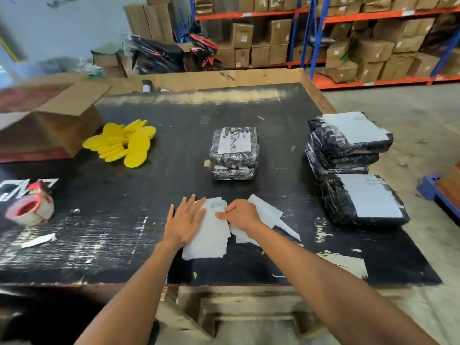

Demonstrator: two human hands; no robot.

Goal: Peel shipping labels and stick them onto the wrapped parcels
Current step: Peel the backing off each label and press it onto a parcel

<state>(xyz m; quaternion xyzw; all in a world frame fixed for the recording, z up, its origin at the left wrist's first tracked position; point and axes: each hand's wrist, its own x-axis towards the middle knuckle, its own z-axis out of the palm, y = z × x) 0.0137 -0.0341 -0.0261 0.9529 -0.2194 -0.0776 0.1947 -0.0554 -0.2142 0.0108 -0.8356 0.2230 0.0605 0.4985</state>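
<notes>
A stack of white shipping labels [211, 235] lies on the black table [119, 220] near its front edge. My left hand [185, 222] rests flat on the stack's left side, fingers spread. My right hand [240, 214] pinches the top label's right edge with thumb and fingers. Loose white backing sheets [268, 212] lie under and right of that hand. Two wrapped black parcels [234, 153] sit stacked at the table's middle, the top one labelled. At the right stand a pile of labelled parcels [348, 143] and a single labelled parcel [366, 200].
Yellow round pads [124, 143] are heaped at the left beside an open cardboard box [54, 125]. A red tape dispenser [31, 207] sits at the left edge. Shelves of cartons [361, 41] stand behind. A blue pallet [433, 188] lies on the floor at the right.
</notes>
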